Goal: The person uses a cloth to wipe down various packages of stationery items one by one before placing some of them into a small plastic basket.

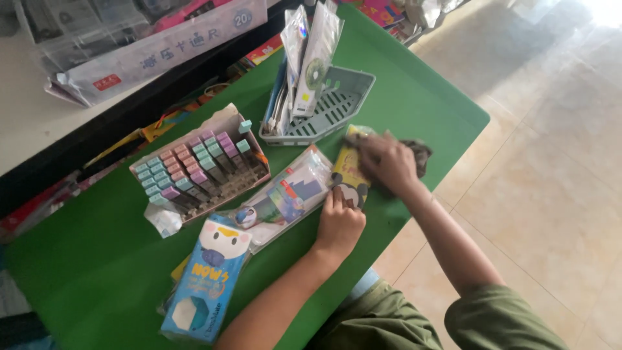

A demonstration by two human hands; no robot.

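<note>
Here: left hand steadies one yellow booklet; right hand presses one cloth.

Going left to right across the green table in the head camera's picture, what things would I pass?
Blue carton → box of pastel-capped markers → clear plastic packet → left hand → yellow packet → right hand on a dark cloth.

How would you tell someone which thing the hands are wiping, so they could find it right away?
Start at the green table and find the grey slotted basket. Just in front of it lies a flat yellow packet, held by the left hand while the right hand presses a dark cloth on it. Only this packet has a black-and-white panda face.
</note>
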